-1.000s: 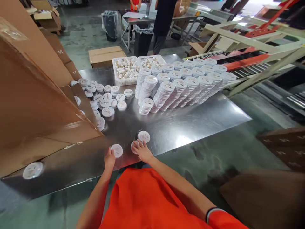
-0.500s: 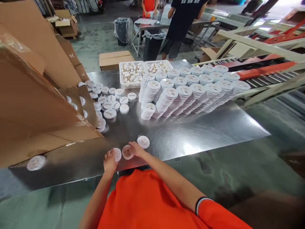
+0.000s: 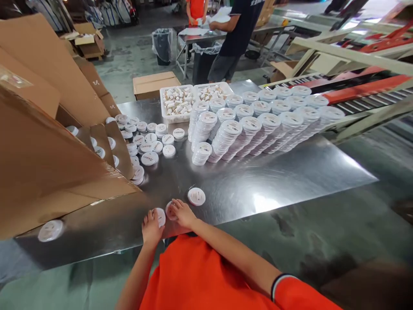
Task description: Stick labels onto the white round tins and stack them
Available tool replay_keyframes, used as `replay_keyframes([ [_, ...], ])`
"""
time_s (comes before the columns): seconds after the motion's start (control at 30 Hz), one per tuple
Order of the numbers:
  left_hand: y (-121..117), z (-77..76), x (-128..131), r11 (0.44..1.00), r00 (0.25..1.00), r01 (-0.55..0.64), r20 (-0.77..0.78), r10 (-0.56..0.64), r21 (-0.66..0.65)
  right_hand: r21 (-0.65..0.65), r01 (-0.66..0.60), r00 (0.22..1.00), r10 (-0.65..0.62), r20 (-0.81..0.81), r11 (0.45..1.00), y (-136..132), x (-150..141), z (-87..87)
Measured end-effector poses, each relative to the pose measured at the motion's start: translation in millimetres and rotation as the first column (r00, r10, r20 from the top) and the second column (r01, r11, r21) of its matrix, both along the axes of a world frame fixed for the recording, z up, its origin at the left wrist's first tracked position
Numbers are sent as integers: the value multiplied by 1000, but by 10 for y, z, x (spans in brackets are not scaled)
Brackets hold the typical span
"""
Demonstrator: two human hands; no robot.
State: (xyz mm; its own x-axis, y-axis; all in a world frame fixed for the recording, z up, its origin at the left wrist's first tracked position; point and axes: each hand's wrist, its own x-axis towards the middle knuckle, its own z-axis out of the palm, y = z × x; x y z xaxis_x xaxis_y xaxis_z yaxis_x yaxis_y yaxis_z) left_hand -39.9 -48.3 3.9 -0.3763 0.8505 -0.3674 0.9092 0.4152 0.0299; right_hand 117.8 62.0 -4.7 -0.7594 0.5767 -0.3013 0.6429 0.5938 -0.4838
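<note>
Our left hand (image 3: pixel 152 227) is on the left disc (image 3: pixel 161 218), and our right hand (image 3: pixel 182 214) is on the right disc (image 3: pixel 169 210). We can't tell if our fingers pinch them or just touch. Both discs are on the shiny table (image 3: pixel 232 185). A loose disc (image 3: pixel 196 196) lies near our right hand, and tall stacks (image 3: pixel 232 137) stand farther back

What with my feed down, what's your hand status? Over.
Left hand on first white disc. Right hand on second disc. Fingers partly cover both. Third disc beyond right hand.
</note>
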Motion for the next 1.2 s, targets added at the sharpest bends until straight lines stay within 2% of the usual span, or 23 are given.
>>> replay_keyframes([
  [0.07, 21, -10, 19, 999, 1000, 15, -13, -14, 34, 39, 47, 999, -47, -16, 998, 72, 73, 51],
  [0.13, 63, -28, 70, 996, 999, 41, -10, -40, 77, 115, 186, 982, -184, -28, 976, 183, 217, 100],
  [0.23, 165, -46, 188, 991, 992, 106, 53, -111, 85, 206, 447, 882, -468, 62, 870, 374, 495, 147],
  [0.3, 227, -48, 266, 989, 985, 143, 92, -145, 29, 216, 519, 814, -555, 170, 827, 470, 645, 164],
  [0.43, 266, -49, 340, 983, 983, 179, 59, -176, -42, 192, 466, 826, -502, 255, 864, 468, 726, 187],
  [0.6, 239, -54, 344, 981, 981, 191, 3, -191, -20, 133, 485, 807, -501, 313, 865, 198, 530, 181],
  [0.77, 227, -46, 325, 987, 988, 153, 2, -153, -48, 143, 399, 839, -424, 342, 906, 90, 450, 162],
  [0.93, 193, -77, 241, 992, 993, 116, 22, -115, -40, 166, 242, 933, -276, 229, 956, 233, 584, 129],
  [1.07, 194, -69, 212, 994, 994, 93, 65, -89, -61, 77, 122, 982, -131, 134, 990, 318, 587, 88],
  [1.2, 159, -36, 196, 998, 996, 58, 76, -55, -28, -2, 79, 992, -79, 95, 997, 325, 560, 55],
])
